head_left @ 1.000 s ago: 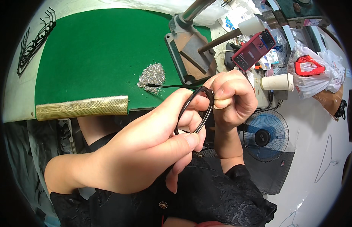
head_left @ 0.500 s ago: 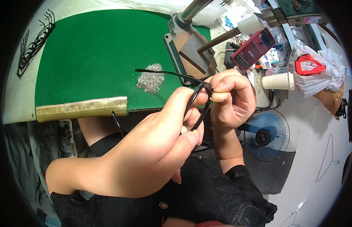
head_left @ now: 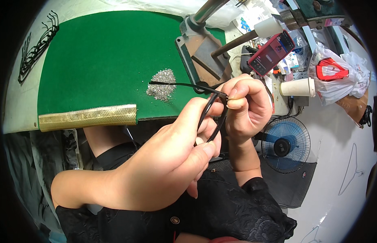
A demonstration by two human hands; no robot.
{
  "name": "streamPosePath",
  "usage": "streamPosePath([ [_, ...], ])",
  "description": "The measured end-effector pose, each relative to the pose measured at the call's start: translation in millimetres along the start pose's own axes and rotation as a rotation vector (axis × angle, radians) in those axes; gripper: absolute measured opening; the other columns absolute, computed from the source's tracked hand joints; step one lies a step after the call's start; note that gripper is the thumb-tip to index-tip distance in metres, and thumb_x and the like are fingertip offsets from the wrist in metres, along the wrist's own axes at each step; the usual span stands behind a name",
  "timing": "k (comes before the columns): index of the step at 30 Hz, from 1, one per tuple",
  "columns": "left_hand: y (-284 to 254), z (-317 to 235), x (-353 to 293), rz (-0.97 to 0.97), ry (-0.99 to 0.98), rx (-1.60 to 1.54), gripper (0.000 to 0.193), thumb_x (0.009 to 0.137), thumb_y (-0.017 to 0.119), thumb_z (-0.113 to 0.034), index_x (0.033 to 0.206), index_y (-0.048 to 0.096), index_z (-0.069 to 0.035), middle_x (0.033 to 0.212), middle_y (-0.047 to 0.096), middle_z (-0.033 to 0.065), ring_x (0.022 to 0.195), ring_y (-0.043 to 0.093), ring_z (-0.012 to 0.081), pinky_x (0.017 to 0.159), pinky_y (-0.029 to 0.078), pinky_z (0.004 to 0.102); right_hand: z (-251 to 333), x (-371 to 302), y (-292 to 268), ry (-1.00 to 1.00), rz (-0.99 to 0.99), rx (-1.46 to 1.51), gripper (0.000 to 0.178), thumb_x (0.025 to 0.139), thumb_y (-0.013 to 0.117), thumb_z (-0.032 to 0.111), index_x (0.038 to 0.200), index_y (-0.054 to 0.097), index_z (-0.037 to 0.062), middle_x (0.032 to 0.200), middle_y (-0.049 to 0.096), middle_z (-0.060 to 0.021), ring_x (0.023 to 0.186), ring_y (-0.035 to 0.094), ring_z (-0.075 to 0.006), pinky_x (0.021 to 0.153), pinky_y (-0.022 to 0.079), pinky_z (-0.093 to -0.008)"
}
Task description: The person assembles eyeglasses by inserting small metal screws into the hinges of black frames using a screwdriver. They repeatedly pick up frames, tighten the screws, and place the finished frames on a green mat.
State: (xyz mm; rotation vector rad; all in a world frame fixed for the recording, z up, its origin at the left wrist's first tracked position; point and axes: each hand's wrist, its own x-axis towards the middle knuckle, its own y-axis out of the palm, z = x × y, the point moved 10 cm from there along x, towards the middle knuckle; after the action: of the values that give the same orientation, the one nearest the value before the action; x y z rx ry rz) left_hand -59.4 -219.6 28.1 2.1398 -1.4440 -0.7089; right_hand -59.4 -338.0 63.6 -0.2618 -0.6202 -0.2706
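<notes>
Black eyeglass frame (head_left: 206,108) clamped in my left hand (head_left: 164,162), corner (head_left: 223,97) pinched in my right hand (head_left: 250,106), I cannot tell whether the temple (head_left: 178,84) beyond the grip is fastened.

Plain glossy black on the slim plastic eyeglass frame (head_left: 206,108); glittering silver-grey speckle through the loose heap of tiny bits (head_left: 162,92). Solid green across the broad flat mat (head_left: 103,56), with gold mesh patterning along the long narrow strip (head_left: 87,117).
</notes>
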Motion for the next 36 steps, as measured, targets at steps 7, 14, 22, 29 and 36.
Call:
streamPosePath([
  [7,4,-5,-1,0.015,0.019,-0.031,0.046,0.093,0.040,-0.001,0.137,0.025,0.002,0.094,0.048,0.0129,0.059,0.049,0.0120,0.046,0.045,0.0218,-5,-2,1,0.014,-0.041,0.155,0.022,0.092,0.063,0.017,0.088,0.053,-0.0023,0.081,0.057,-0.0096,0.071,0.056,-0.0141,0.065,0.047,-0.0241],
  [14,1,-4,-2,-0.014,0.088,0.086,0.047,0.093,0.040,0.001,0.137,0.024,0.003,0.094,0.049,0.0124,0.060,0.047,0.0103,0.048,0.044,0.0203,-15,-5,5,0.175,-0.046,0.323,0.020,0.090,0.065,0.013,0.090,0.052,-0.0016,0.083,0.056,-0.0095,0.075,0.054,-0.0130,0.068,0.045,-0.0224],
  [22,1,-3,1,-0.004,0.048,0.063,0.047,0.093,0.041,0.000,0.137,0.024,0.002,0.094,0.049,0.0124,0.061,0.048,0.0107,0.048,0.045,0.0209,-17,-6,3,0.162,-0.077,0.333,0.020,0.089,0.066,0.014,0.090,0.053,-0.0013,0.082,0.057,-0.0094,0.073,0.054,-0.0129,0.067,0.045,-0.0225],
  [29,4,-6,-1,0.069,0.002,-0.063,0.046,0.092,0.041,0.000,0.136,0.025,0.001,0.093,0.048,0.0125,0.062,0.050,0.0121,0.047,0.047,0.0222,-14,-1,1,0.085,-0.051,0.318,0.021,0.089,0.066,0.016,0.086,0.055,-0.0009,0.078,0.058,-0.0087,0.071,0.056,-0.0141,0.065,0.046,-0.0236],
  [36,2,-6,0,0.064,-0.021,-0.061,0.046,0.092,0.044,-0.002,0.135,0.026,0.001,0.093,0.048,0.0122,0.062,0.050,0.0120,0.047,0.047,0.0221,-3,7,4,-0.014,0.041,0.129,0.023,0.090,0.064,0.019,0.085,0.054,-0.0005,0.077,0.057,-0.0087,0.069,0.054,-0.0147,0.063,0.046,-0.0246],
])
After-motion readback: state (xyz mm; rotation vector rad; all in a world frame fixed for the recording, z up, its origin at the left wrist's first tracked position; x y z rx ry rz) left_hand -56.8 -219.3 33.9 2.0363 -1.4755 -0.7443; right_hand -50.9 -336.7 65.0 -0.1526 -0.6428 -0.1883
